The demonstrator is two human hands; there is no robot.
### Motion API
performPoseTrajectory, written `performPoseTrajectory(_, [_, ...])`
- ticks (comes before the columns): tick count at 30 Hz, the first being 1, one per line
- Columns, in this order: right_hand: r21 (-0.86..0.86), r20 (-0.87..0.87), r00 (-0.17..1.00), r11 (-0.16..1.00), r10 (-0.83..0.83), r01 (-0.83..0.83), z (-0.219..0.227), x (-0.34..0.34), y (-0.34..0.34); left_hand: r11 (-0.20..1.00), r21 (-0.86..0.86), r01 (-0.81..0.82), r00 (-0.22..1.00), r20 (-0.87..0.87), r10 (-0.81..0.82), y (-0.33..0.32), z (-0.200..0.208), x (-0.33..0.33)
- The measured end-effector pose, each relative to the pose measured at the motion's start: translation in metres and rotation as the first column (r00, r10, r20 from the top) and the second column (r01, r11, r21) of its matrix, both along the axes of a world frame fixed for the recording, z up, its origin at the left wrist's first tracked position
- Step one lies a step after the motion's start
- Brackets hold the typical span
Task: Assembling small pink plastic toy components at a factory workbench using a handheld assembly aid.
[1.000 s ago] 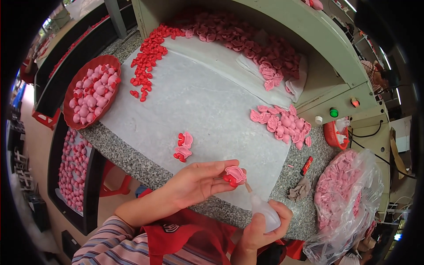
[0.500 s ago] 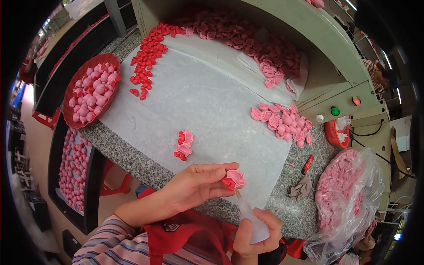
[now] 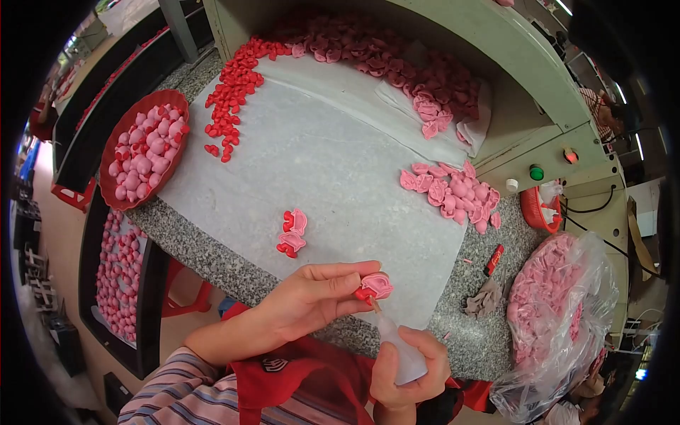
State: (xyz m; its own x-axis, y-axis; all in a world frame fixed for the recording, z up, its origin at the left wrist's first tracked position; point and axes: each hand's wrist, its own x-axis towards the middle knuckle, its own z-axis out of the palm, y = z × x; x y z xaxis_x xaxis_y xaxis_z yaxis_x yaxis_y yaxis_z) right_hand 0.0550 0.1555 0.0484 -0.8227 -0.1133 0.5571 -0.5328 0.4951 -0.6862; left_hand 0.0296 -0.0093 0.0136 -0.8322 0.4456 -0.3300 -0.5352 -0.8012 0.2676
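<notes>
Between the thumb and fingers of my left hand (image 3: 319, 294) is a small pink and red molded piece (image 3: 375, 285), its hollow pink side facing up. My right hand (image 3: 418, 361) is wrapped round a translucent squeeze bottle (image 3: 398, 350). The bottle's thin nozzle tip meets the red part of the piece, or sits right beside it. Beyond my left hand, two similar pink and red pieces (image 3: 292, 232) lie together on the white sheet (image 3: 340, 191).
Loose red pieces (image 3: 234, 92) lie at the far left, near a red bowl (image 3: 185, 145) of pink pieces. Hollow pink shells (image 3: 439, 78) fill a metal cabinet (image 3: 528, 64). More shells (image 3: 457, 195) lie at right, near a red marker-like tube (image 3: 494, 260), a crumpled cloth (image 3: 484, 297) and a plastic bag (image 3: 602, 283).
The bottle and my right hand have shifted slightly left and up. The held piece has tilted a little, and its red part is turned nearer the nozzle.
</notes>
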Motion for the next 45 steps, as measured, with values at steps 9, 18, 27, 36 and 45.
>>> performPoseTrajectory(9, [0.001,-0.003,1.000,1.000,0.015,-0.015,0.0048,-0.0023,-0.0010,1.000,-0.006,0.024,1.000,-0.018,-0.024,-0.0004,0.0001,-0.0007])
performPoseTrajectory(18, [0.050,-0.007,1.000,0.998,0.029,-0.029,0.0102,-0.0022,0.0008,0.999,-0.024,0.030,1.000,-0.003,-0.030,0.0013,0.0027,-0.0007])
performPoseTrajectory(27, [0.027,-0.019,0.999,0.999,0.030,-0.029,0.0082,-0.0029,0.0007,0.999,-0.033,0.043,0.999,0.007,-0.043,0.0016,0.0037,-0.0011])
performPoseTrajectory(36, [0.033,0.000,1.000,0.999,0.025,-0.025,0.0082,-0.0011,0.0026,0.998,-0.024,0.049,0.998,0.026,-0.049,0.0015,0.0044,-0.0017])
performPoseTrajectory(45, [0.043,-0.039,0.998,0.998,0.040,-0.038,0.0074,-0.0036,0.0012,0.998,-0.044,0.054,0.998,0.010,-0.054,0.0019,0.0029,0.0005])
